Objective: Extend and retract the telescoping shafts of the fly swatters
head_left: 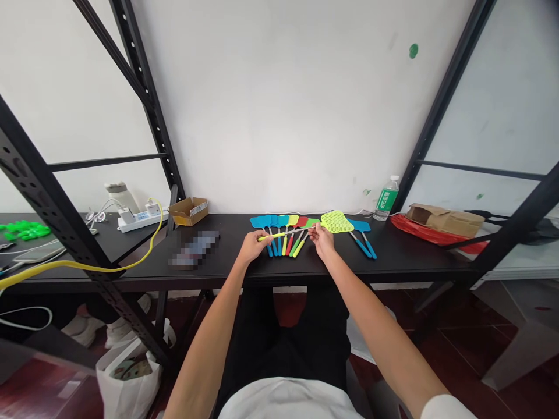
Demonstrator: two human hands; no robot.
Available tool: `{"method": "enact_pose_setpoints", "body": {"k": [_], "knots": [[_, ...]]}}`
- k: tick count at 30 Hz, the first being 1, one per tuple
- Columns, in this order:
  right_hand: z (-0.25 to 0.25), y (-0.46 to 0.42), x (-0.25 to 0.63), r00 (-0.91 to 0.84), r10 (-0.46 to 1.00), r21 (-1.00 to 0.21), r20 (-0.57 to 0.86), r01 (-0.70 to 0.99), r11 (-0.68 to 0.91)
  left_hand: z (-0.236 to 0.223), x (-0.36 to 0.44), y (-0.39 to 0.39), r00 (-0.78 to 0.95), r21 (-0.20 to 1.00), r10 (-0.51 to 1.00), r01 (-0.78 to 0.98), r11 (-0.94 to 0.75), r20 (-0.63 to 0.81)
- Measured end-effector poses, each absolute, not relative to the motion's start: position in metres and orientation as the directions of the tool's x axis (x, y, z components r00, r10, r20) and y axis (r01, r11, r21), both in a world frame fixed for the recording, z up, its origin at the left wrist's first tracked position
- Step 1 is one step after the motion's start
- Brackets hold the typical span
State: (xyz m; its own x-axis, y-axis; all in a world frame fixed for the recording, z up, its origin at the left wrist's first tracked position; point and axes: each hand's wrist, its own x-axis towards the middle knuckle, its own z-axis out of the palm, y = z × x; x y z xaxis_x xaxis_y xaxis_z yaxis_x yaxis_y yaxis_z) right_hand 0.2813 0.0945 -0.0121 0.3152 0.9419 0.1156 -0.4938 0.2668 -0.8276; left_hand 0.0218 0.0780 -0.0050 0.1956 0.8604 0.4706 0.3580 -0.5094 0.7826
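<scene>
Between my two hands is a yellow-green fly swatter (336, 222), held sideways above the black table. My left hand (253, 245) is closed around its handle at the left end. On the right, my right hand (322, 240) pinches the metal rod just below the mesh head. Under and behind it lies a row of fly swatters (275, 222) in blue, yellow-green, red and green, their handles pointing toward me. To the right of my right hand lie blue fly swatters (363, 235), partly covered by the held one's head.
The black table (236, 262) has a small open cardboard box (188, 211) and a blurred-out flat object (195, 249) on the left. A water bottle (386, 199) stands at back right by a brown paper package (443, 220). A yellow cable (82, 265) crosses the left rack post.
</scene>
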Motion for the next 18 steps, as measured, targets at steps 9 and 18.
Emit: {"method": "enact_pose_setpoints", "body": {"k": [9, 18], "knots": [[-0.0111, 0.0937, 0.2794, 0.314, 0.942, -0.835, 0.114, -0.484, 0.262, -0.0086, 0.0212, 0.0811, 0.120, 0.761, 0.841, 0.374, -0.530, 0.527], [-0.0119, 0.0940, 0.2822, 0.325, 0.938, -0.812, 0.122, -0.511, 0.282, -0.0009, 0.0231, 0.0728, 0.171, 0.832, 0.886, 0.304, -0.464, 0.432]]}}
